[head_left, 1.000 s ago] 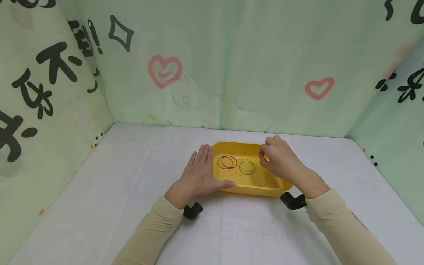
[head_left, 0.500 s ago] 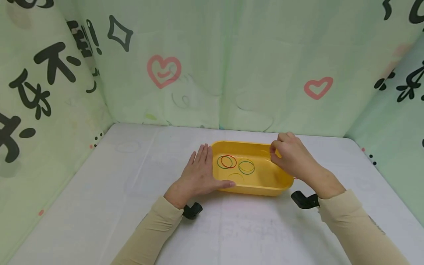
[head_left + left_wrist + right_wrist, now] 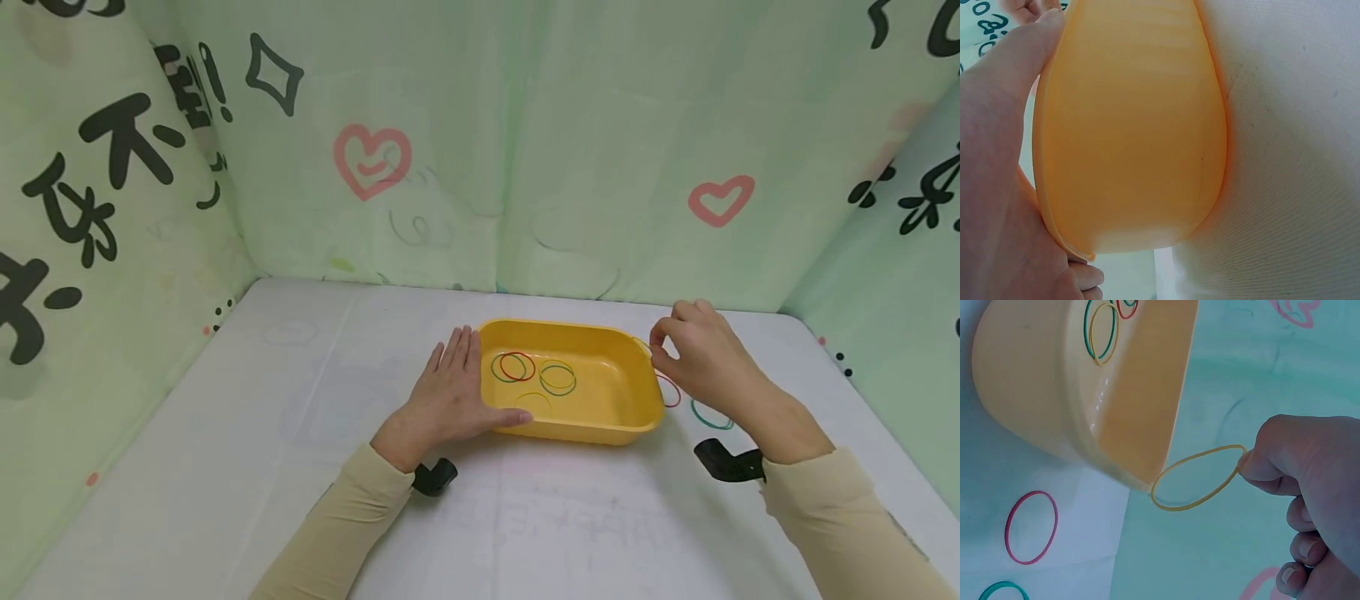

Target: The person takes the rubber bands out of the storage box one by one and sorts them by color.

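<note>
left hand (image 3: 453,400): fingers straight at the left end of the yellow plastic tray (image 3: 577,433); light bracing could let it slide.
right hand (image 3: 701,358): pinches a thin yellow rubber band (image 3: 1175,509) by the tray's right end; snagging there could flick it loose.

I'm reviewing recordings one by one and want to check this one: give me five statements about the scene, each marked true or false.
1. The left hand touches the yellow tray. True.
2. The tray is upside down. False: its open side faces up.
3. The right hand pinches a yellow band. True.
4. That band lies inside the tray. False: the right hand holds it up outside.
5. A red band lies on the table. True.
</note>
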Demonstrator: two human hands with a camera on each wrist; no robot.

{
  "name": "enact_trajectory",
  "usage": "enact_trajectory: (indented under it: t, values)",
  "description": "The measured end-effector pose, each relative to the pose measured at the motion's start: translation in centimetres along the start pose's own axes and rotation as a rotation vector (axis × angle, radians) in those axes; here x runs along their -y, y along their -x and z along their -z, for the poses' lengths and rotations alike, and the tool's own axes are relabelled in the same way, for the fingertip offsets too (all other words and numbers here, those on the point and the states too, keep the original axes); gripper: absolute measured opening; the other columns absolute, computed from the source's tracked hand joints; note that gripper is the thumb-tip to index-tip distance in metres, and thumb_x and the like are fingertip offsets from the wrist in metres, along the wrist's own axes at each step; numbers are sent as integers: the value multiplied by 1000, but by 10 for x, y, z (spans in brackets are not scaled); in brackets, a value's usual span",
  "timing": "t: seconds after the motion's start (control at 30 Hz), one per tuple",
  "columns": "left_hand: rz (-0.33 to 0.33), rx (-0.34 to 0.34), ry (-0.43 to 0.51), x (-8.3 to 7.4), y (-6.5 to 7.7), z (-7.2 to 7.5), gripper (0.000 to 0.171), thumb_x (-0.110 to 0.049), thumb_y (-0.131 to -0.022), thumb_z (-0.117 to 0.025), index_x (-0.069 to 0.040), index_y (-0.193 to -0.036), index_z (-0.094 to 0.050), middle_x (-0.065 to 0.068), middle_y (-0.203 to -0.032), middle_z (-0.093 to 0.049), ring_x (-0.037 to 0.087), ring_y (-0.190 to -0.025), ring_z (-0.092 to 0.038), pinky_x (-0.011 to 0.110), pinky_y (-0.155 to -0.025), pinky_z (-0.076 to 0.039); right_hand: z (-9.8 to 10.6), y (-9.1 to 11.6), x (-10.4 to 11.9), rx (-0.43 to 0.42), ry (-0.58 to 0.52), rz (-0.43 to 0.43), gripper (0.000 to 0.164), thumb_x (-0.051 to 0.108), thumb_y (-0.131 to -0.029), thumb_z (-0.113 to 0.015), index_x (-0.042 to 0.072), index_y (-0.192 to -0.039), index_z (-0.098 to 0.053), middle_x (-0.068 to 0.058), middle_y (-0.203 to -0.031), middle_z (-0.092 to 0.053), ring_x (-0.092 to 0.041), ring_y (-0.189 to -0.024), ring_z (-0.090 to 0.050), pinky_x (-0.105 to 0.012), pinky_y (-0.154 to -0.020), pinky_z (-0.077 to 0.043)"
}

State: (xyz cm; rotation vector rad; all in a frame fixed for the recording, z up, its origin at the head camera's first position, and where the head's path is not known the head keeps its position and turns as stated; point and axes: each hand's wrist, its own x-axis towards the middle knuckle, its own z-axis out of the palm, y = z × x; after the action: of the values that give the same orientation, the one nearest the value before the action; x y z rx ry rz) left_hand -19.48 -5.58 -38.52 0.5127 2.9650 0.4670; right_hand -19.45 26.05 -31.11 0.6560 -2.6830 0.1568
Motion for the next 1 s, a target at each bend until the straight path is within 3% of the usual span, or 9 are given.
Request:
enact_trajectory:
  t: [0.43, 1.0]
  values:
    - [-2, 3, 1, -1, 1, 2, 133, -88, -73, -52, -1, -158, 1, 15, -168, 1, 26, -156, 2, 45, -127, -3, 11, 16, -17, -42, -2, -45, 9, -3, -74, -73, 4, -74, -66, -3, -70, -45, -25, -75, -39, -32, -63, -30]
    - [2, 6, 6, -1, 2, 3, 133, -88, -74, -52, -1, -158, 2, 15, -168, 2, 26, -156, 2, 45, -127, -3, -1, 47, -30, -83, 20, -14, 10, -2, -69, -74, 4, -71, -66, 0, -64, -43, -21, -67, -36, -29, -59, -27]
